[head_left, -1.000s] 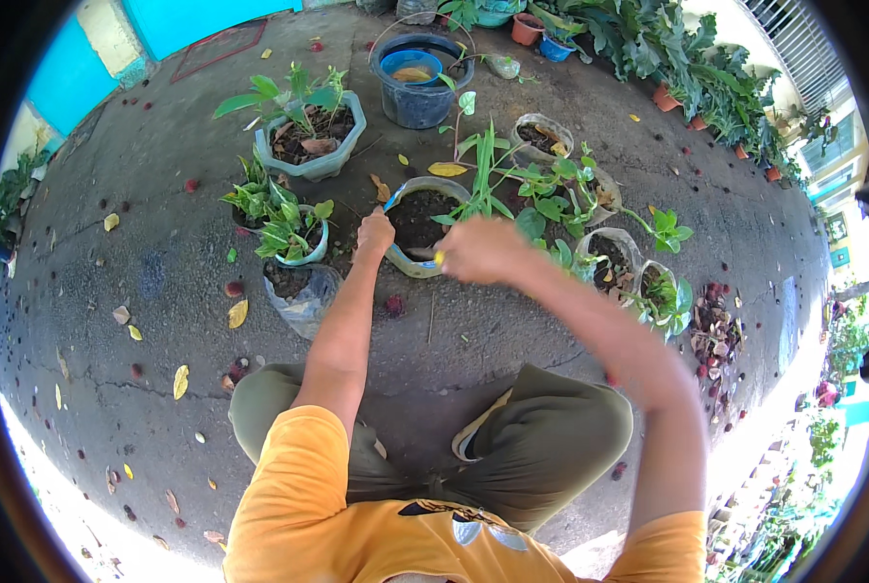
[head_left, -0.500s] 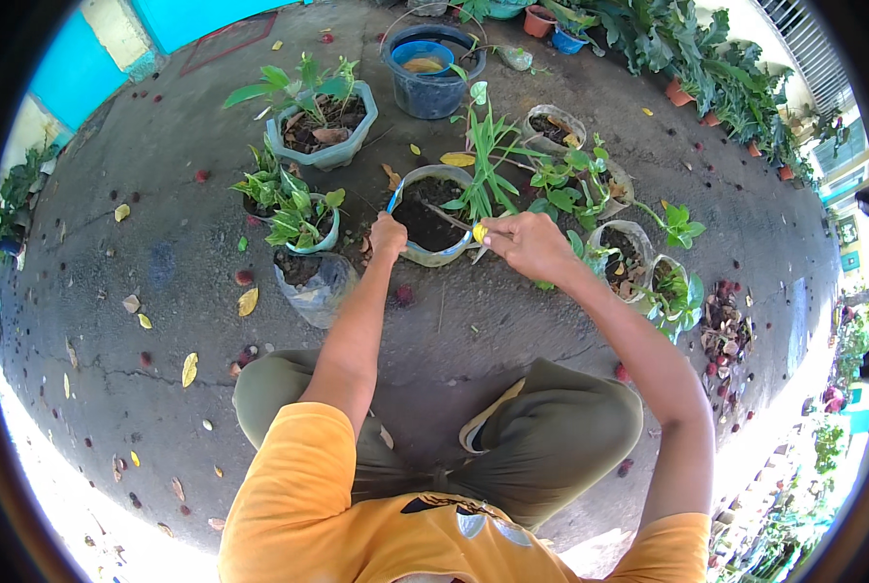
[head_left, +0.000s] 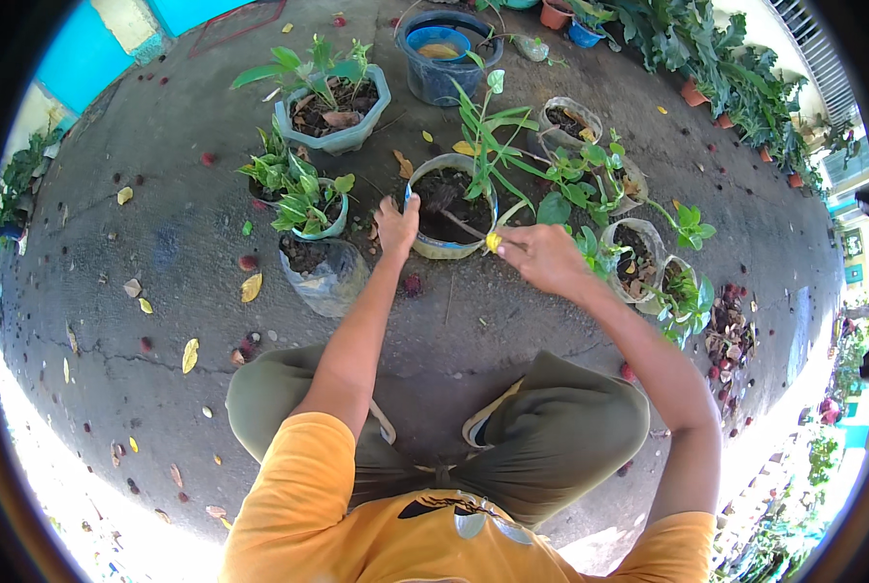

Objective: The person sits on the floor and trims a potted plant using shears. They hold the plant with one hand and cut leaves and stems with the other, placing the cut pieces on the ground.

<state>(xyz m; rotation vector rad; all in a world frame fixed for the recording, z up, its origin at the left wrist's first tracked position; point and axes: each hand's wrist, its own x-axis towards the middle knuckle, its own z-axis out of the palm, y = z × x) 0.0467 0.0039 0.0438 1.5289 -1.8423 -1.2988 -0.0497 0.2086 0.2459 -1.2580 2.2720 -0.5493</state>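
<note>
In front of me stands a round pale pot [head_left: 441,251] with a blue-marked rim and dark soil inside. A long-leafed green plant [head_left: 493,160] leans at its right side. My right hand [head_left: 549,258] is closed round a thin digging tool [head_left: 468,227] with a yellow band at the grip. The tool's narrow dark shaft reaches over the pot, its tip in the soil against a dark clump; the tip's shape is hidden. My left hand [head_left: 395,230] is at the pot's left side, thumb against the wall and fingers apart.
Left are a pale blue planter [head_left: 335,143], small leafy pots [head_left: 323,216] and a soil-filled plastic bag [head_left: 329,282]. A black bucket [head_left: 441,82] stands beyond. Several bagged plants [head_left: 638,262] crowd the right. Fallen leaves [head_left: 190,356] and reddish fruits [head_left: 248,262] dot the concrete.
My left hand has loosened from the pot's rim, its fingers now spread beside it. The tool's tip has shifted within the soil, and my right hand is slightly lower and farther right.
</note>
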